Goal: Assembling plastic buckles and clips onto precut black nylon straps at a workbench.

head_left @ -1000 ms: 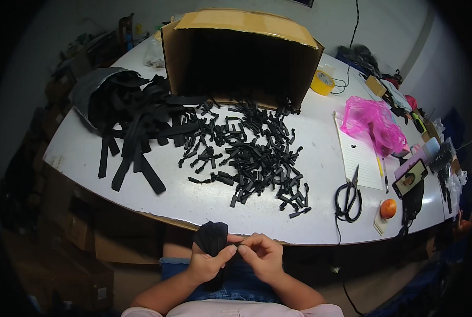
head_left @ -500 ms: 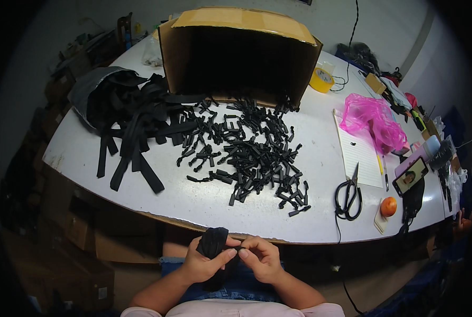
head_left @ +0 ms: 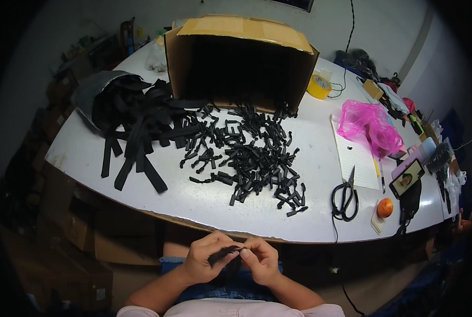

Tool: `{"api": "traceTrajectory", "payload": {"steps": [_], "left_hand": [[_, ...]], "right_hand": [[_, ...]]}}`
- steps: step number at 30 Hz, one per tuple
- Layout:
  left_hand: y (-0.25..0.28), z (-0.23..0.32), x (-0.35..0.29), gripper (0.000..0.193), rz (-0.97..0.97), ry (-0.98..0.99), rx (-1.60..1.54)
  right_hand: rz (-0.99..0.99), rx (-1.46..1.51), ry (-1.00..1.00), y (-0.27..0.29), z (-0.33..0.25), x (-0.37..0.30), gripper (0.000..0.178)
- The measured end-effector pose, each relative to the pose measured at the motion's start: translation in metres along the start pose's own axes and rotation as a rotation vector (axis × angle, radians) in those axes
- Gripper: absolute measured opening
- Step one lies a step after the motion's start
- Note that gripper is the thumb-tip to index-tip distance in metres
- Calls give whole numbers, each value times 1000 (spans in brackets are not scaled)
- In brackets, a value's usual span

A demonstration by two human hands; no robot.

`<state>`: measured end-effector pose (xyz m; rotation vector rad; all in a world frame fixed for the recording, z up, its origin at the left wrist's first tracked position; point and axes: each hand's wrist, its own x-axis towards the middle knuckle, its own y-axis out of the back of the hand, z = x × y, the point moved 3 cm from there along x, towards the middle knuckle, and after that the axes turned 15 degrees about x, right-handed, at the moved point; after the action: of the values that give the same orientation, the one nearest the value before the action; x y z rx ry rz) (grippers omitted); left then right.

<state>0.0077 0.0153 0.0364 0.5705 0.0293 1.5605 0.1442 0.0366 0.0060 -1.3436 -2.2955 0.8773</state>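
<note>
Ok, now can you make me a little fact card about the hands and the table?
Left hand: holds a black strip
Right hand: pinches the strip's end
Table middle: pile of small black pieces
Behind pile: open box
Left side: grey bag, more strips spilling out
Right side: scissors, orange fruit, phone, pink bag

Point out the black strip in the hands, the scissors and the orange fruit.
Black strip [head_left: 221,256]: head view, its broad visible part.
Scissors [head_left: 347,185]: head view, near the pivot.
Orange fruit [head_left: 385,207]: head view, middle of its skin.
</note>
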Motion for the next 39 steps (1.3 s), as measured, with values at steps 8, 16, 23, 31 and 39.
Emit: {"api": "traceTrajectory", "payload": {"steps": [8,16,23,31,39], "left_hand": [[-8,-3,-19,15,-79,466,-347],[-4,-5,-13,15,-60,207,-3],[-14,-6,-12,8,-39,476,-312],[-9,-14,-12,12,-38,125,-27],[-6,-9,-8,10,-35,93,-56]], "right_hand": [[-111,-565,562,-13,-18,-4,10],[-214,-697,424,-16,-38,7,14],[-183,-864,622,-14,-34,6,13],[-215,-760,415,-13,-37,8,14],[-245,-844,502,-19,-41,7,14]]}}
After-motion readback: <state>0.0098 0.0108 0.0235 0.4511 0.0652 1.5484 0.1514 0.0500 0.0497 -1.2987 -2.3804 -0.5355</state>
